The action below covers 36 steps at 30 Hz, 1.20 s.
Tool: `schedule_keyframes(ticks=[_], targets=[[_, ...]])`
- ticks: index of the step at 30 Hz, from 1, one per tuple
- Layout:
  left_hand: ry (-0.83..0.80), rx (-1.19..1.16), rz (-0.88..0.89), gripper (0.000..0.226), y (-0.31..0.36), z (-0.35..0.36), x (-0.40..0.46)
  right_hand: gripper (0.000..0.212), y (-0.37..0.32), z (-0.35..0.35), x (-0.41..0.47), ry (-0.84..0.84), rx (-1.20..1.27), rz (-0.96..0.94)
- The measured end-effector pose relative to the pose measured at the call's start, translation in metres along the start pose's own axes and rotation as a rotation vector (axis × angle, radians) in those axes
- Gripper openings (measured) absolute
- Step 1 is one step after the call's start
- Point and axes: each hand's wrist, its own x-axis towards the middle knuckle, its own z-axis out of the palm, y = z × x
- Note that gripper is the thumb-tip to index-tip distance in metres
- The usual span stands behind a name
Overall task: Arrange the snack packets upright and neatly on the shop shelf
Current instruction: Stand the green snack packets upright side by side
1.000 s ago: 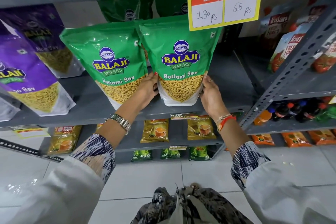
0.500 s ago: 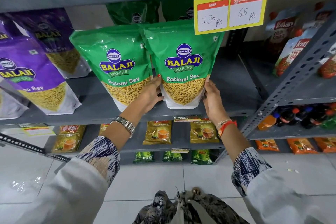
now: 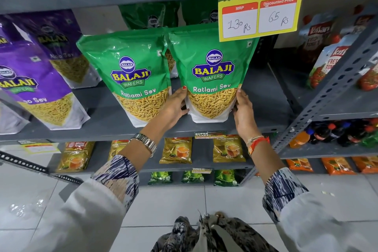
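Note:
Two green Ratlami Sev packets stand upright side by side on the grey shelf (image 3: 263, 106). My left hand (image 3: 173, 108) presses the lower left edge of the right green packet (image 3: 210, 71), and my right hand (image 3: 243, 112) holds its lower right edge, so both hands grip it. The left green packet (image 3: 131, 75) stands free just beside my left hand. More green packets (image 3: 147, 16) stand behind in shadow. Purple Aloo Sev packets (image 3: 30, 80) lean at the left of the same shelf.
A yellow price card (image 3: 259, 6) hangs from the shelf above, over the right packet's top corner. Tomato ketchup pouches (image 3: 327, 61) fill the rack to the right, drink bottles (image 3: 335, 133) below them. Tea packets (image 3: 228, 149) sit on lower shelves. White tiled floor lies below.
Both hands stay on the right green packet's lower edges. The packet has settled slightly more upright beside the left one; the view shifted a little.

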Motion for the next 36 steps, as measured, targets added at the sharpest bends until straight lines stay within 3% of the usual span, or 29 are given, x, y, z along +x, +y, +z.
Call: schedule_keyframes(ticks=[3,7,10,13,16,19,23,32,34,36], targets=[[0.136,0.121,0.115,0.038,-0.003,0.004,-0.015,0.029,0.000,0.000,-0.012,0.132,-0.108,-0.126],[0.405,0.162,0.499,0.018,-0.022,-0.014,-0.064,0.011,0.015,0.008,-0.046,0.281,-0.078,-0.431],[0.710,0.100,0.727,0.021,-0.024,-0.047,-0.080,0.011,0.030,0.033,-0.072,0.084,-0.172,-0.466],[0.919,0.045,0.775,0.021,-0.015,-0.088,-0.069,0.015,0.036,0.068,-0.082,-0.148,-0.264,-0.405],[0.830,-0.007,0.585,0.044,-0.003,-0.118,-0.051,0.033,0.044,0.101,-0.077,-0.289,-0.313,-0.238],[0.585,-0.171,0.366,0.041,0.003,-0.126,-0.040,0.066,0.049,0.126,-0.064,-0.328,-0.374,-0.028],[0.355,-0.231,0.297,0.043,0.000,-0.124,-0.037,0.073,0.049,0.141,-0.053,-0.318,-0.360,0.046],[0.363,-0.126,0.347,0.045,-0.010,-0.112,-0.036,0.062,0.048,0.130,-0.049,-0.322,-0.385,-0.046],[0.452,-0.144,0.357,0.047,-0.012,-0.114,-0.033,0.057,0.040,0.126,-0.058,-0.367,-0.410,-0.106],[0.642,-0.126,0.444,0.042,-0.017,-0.107,-0.038,0.044,0.039,0.117,-0.068,-0.286,-0.425,-0.214]])
